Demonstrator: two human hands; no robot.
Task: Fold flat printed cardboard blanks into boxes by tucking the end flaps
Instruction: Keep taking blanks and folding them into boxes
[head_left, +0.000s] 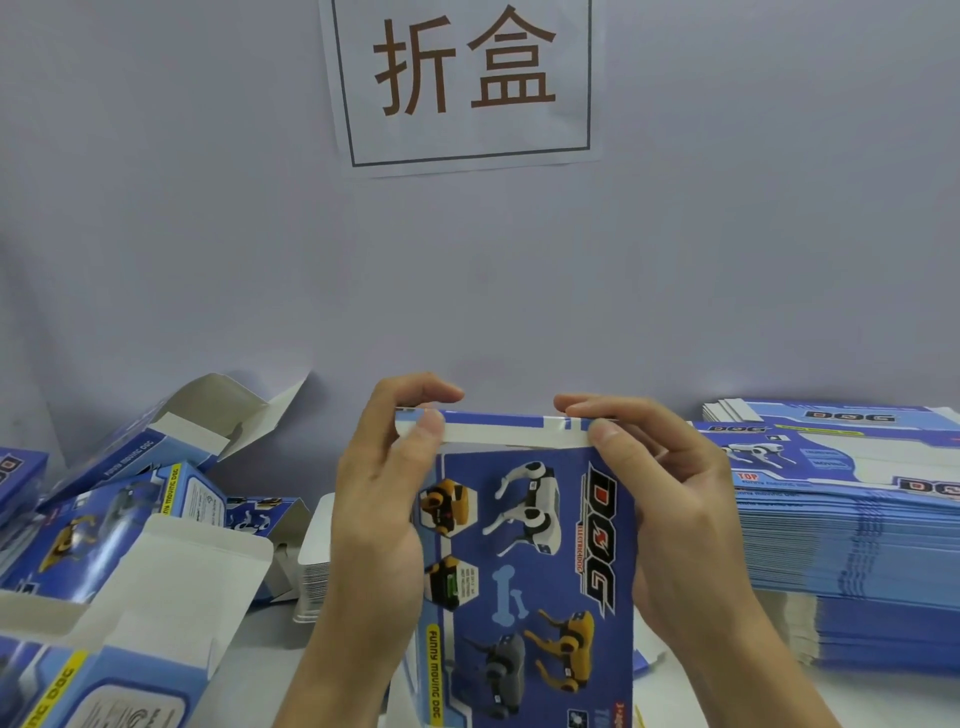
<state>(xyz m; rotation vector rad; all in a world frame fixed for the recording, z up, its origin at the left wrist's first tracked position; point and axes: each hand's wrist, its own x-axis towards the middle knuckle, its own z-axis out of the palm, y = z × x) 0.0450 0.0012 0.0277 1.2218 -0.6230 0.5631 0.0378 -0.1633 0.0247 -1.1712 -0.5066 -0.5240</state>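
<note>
Hands hold one blue printed box (524, 566) upright at center, above the tabletop (260, 654), printed side with dog pictures facing the camera. Left hand (379, 499) grasps the box's upper left corner: thumb on the near face of the top flap (514, 434), fingers (415, 389) curled over the top edge to the far side. Right hand (670, 499) grasps the upper right corner the same way, thumb pressed on the flap's white strip, fingers over the top edge. Flap is bent along the top edge, white underside showing as a strip between the two thumbs.

Left side of tabletop: several folded boxes (119, 519) lying tilted, some with open white flaps up. One open box (218, 415) leans near the wall (727, 260). Small stack of white cards (314, 561) sits just left of the left wrist. Right side: tall stack of flat blanks (841, 545), blue printed, touching nothing held. Sign (462, 78) with two brown characters inside a dark frame is stuck on the wall above.
</note>
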